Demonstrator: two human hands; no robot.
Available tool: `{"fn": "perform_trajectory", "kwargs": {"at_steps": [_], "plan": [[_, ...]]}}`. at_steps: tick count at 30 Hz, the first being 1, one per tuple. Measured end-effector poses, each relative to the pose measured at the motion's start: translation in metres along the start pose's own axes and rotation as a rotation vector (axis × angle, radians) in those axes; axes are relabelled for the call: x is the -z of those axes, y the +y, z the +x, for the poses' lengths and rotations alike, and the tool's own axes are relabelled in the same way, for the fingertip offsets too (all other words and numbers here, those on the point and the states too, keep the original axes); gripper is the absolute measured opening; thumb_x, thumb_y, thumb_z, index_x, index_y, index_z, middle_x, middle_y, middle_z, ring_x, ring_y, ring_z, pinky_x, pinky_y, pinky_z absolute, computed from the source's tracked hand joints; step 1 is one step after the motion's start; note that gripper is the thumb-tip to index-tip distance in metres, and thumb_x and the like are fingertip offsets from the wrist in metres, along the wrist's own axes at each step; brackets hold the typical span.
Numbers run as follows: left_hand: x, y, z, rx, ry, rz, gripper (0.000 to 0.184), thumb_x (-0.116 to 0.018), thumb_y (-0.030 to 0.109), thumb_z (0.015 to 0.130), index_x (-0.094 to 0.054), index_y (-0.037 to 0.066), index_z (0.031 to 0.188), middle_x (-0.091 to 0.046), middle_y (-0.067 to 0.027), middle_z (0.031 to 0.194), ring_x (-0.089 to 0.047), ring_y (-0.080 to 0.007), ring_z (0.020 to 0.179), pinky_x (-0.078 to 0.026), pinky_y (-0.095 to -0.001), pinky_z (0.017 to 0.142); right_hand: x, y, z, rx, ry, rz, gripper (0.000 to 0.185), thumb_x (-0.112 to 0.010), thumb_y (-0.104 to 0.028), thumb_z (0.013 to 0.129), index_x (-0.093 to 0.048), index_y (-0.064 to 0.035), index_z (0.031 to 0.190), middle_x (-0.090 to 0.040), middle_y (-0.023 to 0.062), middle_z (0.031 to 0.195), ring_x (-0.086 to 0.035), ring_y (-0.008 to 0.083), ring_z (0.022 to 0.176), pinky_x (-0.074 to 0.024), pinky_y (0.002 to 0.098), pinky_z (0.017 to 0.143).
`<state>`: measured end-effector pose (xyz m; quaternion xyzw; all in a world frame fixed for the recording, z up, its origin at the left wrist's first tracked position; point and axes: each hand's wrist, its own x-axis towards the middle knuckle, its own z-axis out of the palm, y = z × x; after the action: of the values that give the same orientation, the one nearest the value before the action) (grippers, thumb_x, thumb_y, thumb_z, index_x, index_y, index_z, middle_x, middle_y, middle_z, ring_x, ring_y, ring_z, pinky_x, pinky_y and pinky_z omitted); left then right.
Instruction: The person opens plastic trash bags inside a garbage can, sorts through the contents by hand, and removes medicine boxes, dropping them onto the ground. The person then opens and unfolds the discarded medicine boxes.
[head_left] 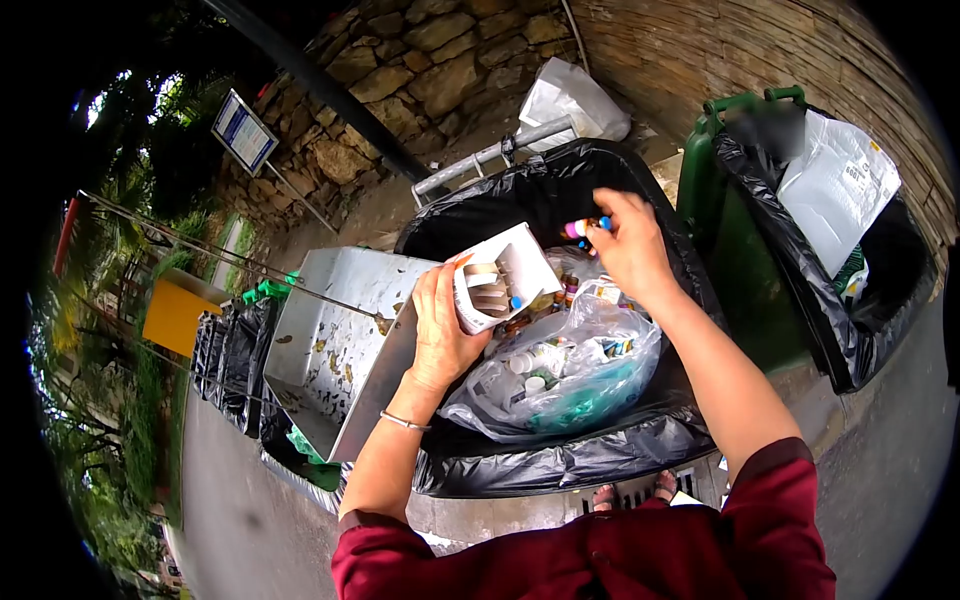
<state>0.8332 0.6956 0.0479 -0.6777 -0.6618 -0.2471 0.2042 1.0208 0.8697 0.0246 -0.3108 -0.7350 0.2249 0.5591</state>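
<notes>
My left hand is closed around a small white carton, tilted with its open end over the bin. Inside the carton are pale cardboard dividers and one small blue-capped piece. My right hand pinches a few small bottles with blue caps and purple and orange labels, just right of the carton. Below both hands lies a clear plastic bag holding white bottles, small vials and a teal-green area. The bag sits in a large bin lined with black plastic.
A metal dustpan-like tray with bits of dry debris leans at the left. On the right stands a green bin with a white padded mailer. A white sack rests by the stone wall, behind a grey metal rail.
</notes>
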Motion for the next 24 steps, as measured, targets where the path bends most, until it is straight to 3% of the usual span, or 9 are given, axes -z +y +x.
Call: {"fn": "perform_trajectory", "kwargs": {"at_steps": [2, 3, 6, 8, 9, 13, 16, 21, 24], "plan": [[-0.003, -0.004, -0.004, -0.006, 0.03, 0.013, 0.095, -0.078, 0.004, 0.049, -0.028, -0.001, 0.13, -0.042, -0.0197, 0.12, -0.041, -0.0374, 0.111, -0.033, -0.0449, 0.096, 0.022, -0.039, 0.002, 0.198, -0.016, -0.081, 0.027, -0.063, -0.004, 0.072, -0.059, -0.0017, 0.099, -0.055, 0.0132, 0.099, -0.051, 0.0288, 0.086, -0.0438, 0.0368, 0.078], [-0.004, -0.004, -0.004, -0.028, 0.058, 0.028, 0.095, -0.078, 0.004, 0.049, -0.028, -0.001, 0.13, -0.041, -0.0204, 0.12, -0.041, -0.038, 0.111, -0.033, -0.0454, 0.096, 0.02, -0.044, -0.002, 0.269, -0.14, -0.01, 0.024, -0.061, -0.004, 0.072, -0.06, -0.0015, 0.096, -0.056, 0.0126, 0.093, -0.051, 0.0304, 0.085, -0.0436, 0.0374, 0.079], [-0.003, 0.003, -0.006, -0.066, 0.098, 0.054, 0.095, -0.078, 0.004, 0.049, -0.028, -0.002, 0.129, -0.041, -0.0217, 0.12, -0.041, -0.0394, 0.11, -0.033, -0.0468, 0.095, -0.01, -0.05, -0.019, 0.168, -0.568, 0.116, 0.018, -0.063, -0.01, 0.073, -0.062, -0.0002, 0.088, -0.059, 0.014, 0.084, -0.056, 0.032, 0.087, -0.0457, 0.0398, 0.077], [-0.004, 0.007, -0.005, -0.087, 0.117, 0.069, 0.094, -0.078, 0.004, 0.049, -0.029, -0.003, 0.129, -0.041, -0.0222, 0.12, -0.041, -0.0401, 0.11, -0.033, -0.0476, 0.095, -0.018, -0.055, -0.019, 0.11, -0.797, -0.11, 0.019, -0.064, -0.015, 0.073, -0.064, 0.0006, 0.085, -0.06, 0.0151, 0.083, -0.059, 0.0334, 0.085, -0.0466, 0.0419, 0.076], [-0.005, 0.008, -0.005, -0.118, 0.145, 0.076, 0.094, -0.078, 0.005, 0.048, -0.03, -0.002, 0.129, -0.041, -0.0222, 0.12, -0.041, -0.0405, 0.11, -0.034, -0.0482, 0.095, -0.024, -0.051, -0.024, 0.126, -0.696, -0.08, 0.014, -0.059, -0.011, 0.07, -0.063, 0.0023, 0.07, -0.062, 0.0204, 0.079, -0.061, 0.0374, 0.081, -0.0488, 0.0446, 0.072], [-0.012, 0.012, -0.01, -0.118, 0.199, 0.074, 0.092, -0.077, 0.005, 0.049, -0.031, -0.002, 0.128, -0.04, -0.0224, 0.12, -0.041, -0.0407, 0.111, -0.034, -0.0485, 0.096, -0.043, -0.047, -0.033, -0.16, -0.707, -0.022, 0.016, -0.057, -0.012, 0.071, -0.063, 0.0019, 0.072, -0.062, 0.0216, 0.079, -0.062, 0.0385, 0.079, -0.0485, 0.0462, 0.072], [-0.019, 0.011, -0.011, -0.036, 0.202, 0.015, 0.092, -0.078, 0.005, 0.05, -0.03, -0.002, 0.128, -0.039, -0.0227, 0.121, -0.04, -0.04, 0.111, -0.034, -0.0472, 0.096, -0.036, -0.049, -0.028, -0.129, -0.747, -0.051, 0.017, -0.059, -0.015, 0.074, -0.065, -0.0008, 0.081, -0.063, 0.0192, 0.084, -0.06, 0.035, 0.085, -0.0463, 0.0441, 0.076], [-0.017, 0.011, -0.013, 0.112, 0.161, -0.063, 0.093, -0.08, 0.01, 0.055, -0.026, -0.003, 0.129, -0.037, -0.0237, 0.124, -0.039, -0.0399, 0.113, -0.034, -0.0441, 0.098, -0.011, -0.044, -0.009, 0.126, -0.71, -0.016, 0.018, -0.056, -0.014, 0.074, -0.055, 0.0035, 0.07, -0.058, 0.0215, 0.068, -0.058, 0.0395, 0.068, -0.0454, 0.0454, 0.061], [-0.019, 0.005, -0.021, 0.141, 0.149, -0.086, 0.093, -0.081, 0.01, 0.055, -0.026, -0.003, 0.129, -0.037, -0.0237, 0.123, -0.039, -0.0396, 0.113, -0.034, -0.0445, 0.098, 0.018, -0.047, 0.007, -0.006, -0.635, 0.211, 0.01, -0.059, -0.007, 0.073, -0.055, 0.0027, 0.072, -0.057, 0.0124, 0.06, -0.056, 0.0198, 0.054, -0.0429, 0.033, 0.05]]}}
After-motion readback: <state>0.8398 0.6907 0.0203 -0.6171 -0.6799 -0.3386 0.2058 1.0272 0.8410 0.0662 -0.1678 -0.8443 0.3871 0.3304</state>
